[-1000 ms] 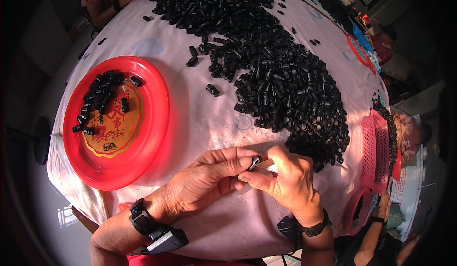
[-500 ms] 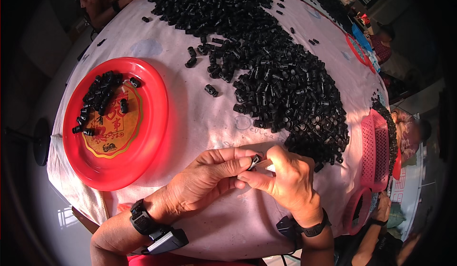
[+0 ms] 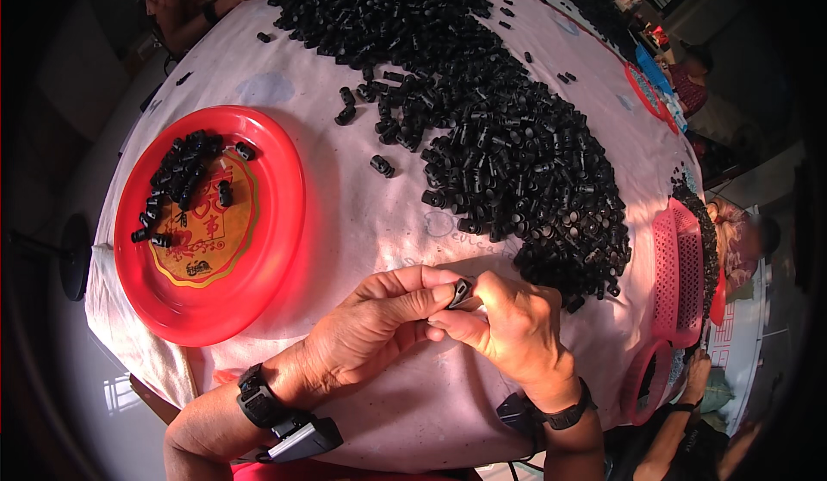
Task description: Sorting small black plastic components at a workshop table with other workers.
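My fingertips [image 3: 441,298] of both hands pinch one small black plastic cylinder piece [image 3: 462,291], held just above the pale pink tablecloth [image 3: 362,223]; it seems light, stiff, slippery, best gripped at its ends.

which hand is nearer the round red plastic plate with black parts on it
Left. The left hand lies just beside the round red plastic plate, near its lower right rim; the right hand is beyond it, farther right, both pinching a small black part.

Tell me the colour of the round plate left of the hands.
Red, with a gold centre panel, seen in the head view: plate.
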`<action>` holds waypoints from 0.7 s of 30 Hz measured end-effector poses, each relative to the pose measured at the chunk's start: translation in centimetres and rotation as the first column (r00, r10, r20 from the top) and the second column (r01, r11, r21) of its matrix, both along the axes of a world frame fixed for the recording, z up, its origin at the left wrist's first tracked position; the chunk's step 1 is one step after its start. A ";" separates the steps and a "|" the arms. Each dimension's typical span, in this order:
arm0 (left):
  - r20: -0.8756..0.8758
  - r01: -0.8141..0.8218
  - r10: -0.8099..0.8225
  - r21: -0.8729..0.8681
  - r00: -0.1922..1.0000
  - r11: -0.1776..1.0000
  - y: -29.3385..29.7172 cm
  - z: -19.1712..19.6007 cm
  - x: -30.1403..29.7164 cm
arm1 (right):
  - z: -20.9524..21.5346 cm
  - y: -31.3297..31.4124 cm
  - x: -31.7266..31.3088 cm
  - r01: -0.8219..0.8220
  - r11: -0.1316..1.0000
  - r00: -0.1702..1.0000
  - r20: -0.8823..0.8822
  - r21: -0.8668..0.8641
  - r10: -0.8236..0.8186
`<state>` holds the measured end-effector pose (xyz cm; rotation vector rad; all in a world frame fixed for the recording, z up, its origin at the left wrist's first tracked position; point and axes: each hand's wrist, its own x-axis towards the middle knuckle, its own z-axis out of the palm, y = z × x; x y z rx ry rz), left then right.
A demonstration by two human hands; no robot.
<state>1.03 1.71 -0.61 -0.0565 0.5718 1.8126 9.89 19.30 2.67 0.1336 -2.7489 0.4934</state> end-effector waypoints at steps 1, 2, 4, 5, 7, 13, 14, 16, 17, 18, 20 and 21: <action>0.002 0.001 -0.001 -0.010 1.000 1.000 0.0 0.1 0.0 | -0.1 -0.1 -0.1 -0.010 1.000 1.000 -0.020 -0.028 0.010; 0.004 0.002 -0.002 -0.019 1.000 1.000 -0.1 0.2 -0.1 | -0.2 -0.1 -0.2 -0.021 0.998 0.999 -0.040 -0.055 0.019; 0.018 -0.001 0.002 -0.010 1.000 1.000 -0.2 0.3 0.0 | 0.4 -0.4 0.0 -0.001 0.996 1.000 -0.016 -0.086 -0.001; 0.032 -0.004 0.004 0.000 0.999 1.000 -0.2 0.3 0.1 | 0.7 -0.4 0.1 0.022 0.993 1.000 0.009 -0.115 -0.021; 0.029 -0.006 0.006 0.004 1.000 1.000 -0.1 0.3 0.1 | 0.6 -0.3 0.0 0.028 0.993 1.000 0.001 -0.111 -0.028; 0.021 0.005 -0.005 0.038 1.000 0.999 0.0 -0.2 0.0 | 0.4 -0.2 0.1 0.048 0.993 0.998 0.033 -0.107 -0.045; 0.017 0.002 -0.003 0.053 1.000 0.999 -0.1 -0.3 0.0 | 0.3 -0.2 0.0 0.046 0.993 0.998 0.036 -0.111 -0.042; 0.016 -0.007 0.007 0.024 1.000 1.000 -0.1 -0.1 0.1 | 0.5 -0.3 0.1 0.052 0.994 0.998 0.046 -0.098 -0.048; 0.017 -0.014 0.015 -0.003 1.000 1.000 0.0 0.0 0.2 | 0.6 -0.4 0.1 0.060 0.995 0.997 0.057 -0.084 -0.056; 0.017 -0.013 0.013 -0.003 1.000 1.000 -0.1 0.1 0.2 | 0.5 -0.3 0.1 0.062 0.995 0.997 0.058 -0.083 -0.057; 0.015 -0.003 0.003 0.005 1.000 1.000 -0.1 0.4 0.1 | 0.2 -0.2 0.0 0.037 0.998 0.999 -0.018 -0.059 -0.038; 0.014 -0.002 0.002 0.005 1.000 1.000 -0.1 0.4 0.1 | 0.2 -0.2 -0.1 0.038 0.998 0.999 -0.019 -0.058 -0.039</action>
